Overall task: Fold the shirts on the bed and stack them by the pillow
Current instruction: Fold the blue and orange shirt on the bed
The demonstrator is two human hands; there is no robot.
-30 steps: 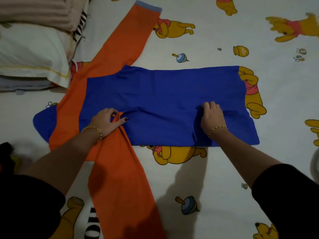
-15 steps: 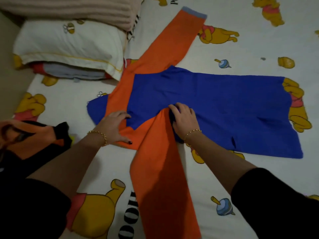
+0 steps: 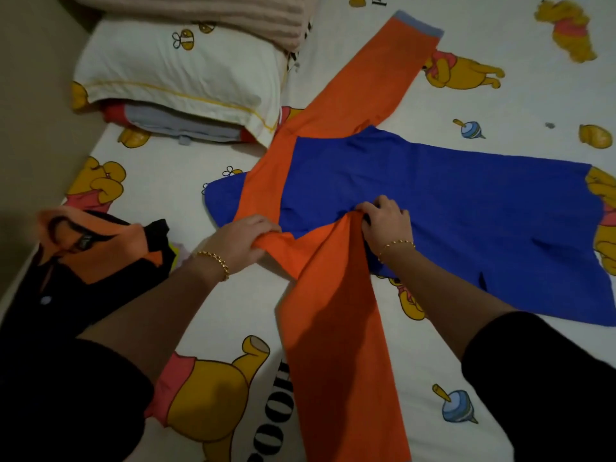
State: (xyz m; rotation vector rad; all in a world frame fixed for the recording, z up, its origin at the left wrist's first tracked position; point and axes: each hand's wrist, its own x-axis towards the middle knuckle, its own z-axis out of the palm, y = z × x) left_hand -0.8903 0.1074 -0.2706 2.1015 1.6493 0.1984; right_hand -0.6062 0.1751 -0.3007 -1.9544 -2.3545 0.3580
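A blue shirt with orange sleeves [image 3: 450, 208] lies spread across the bed, its blue body running to the right. One orange sleeve [image 3: 360, 81] reaches toward the top of the view; the other orange sleeve [image 3: 340, 345] runs down toward me. My left hand [image 3: 240, 243] is shut on bunched orange fabric at the near shoulder. My right hand [image 3: 386, 221] pinches the seam where the near sleeve meets the blue body. The white pillow [image 3: 180, 78] lies at the upper left.
A black and orange garment [image 3: 90, 261] lies crumpled at the left bed edge. Folded grey and red cloth [image 3: 173, 123] shows under the pillow. A ribbed beige blanket [image 3: 206, 15] rests above the pillow. A wall runs along the left. The bedsheet [image 3: 500, 95] carries cartoon bear prints.
My left hand went from lying flat on the orange shoulder to gripping bunched fabric. My right hand has closed on the sleeve seam and lifted it slightly. The view shifted left.
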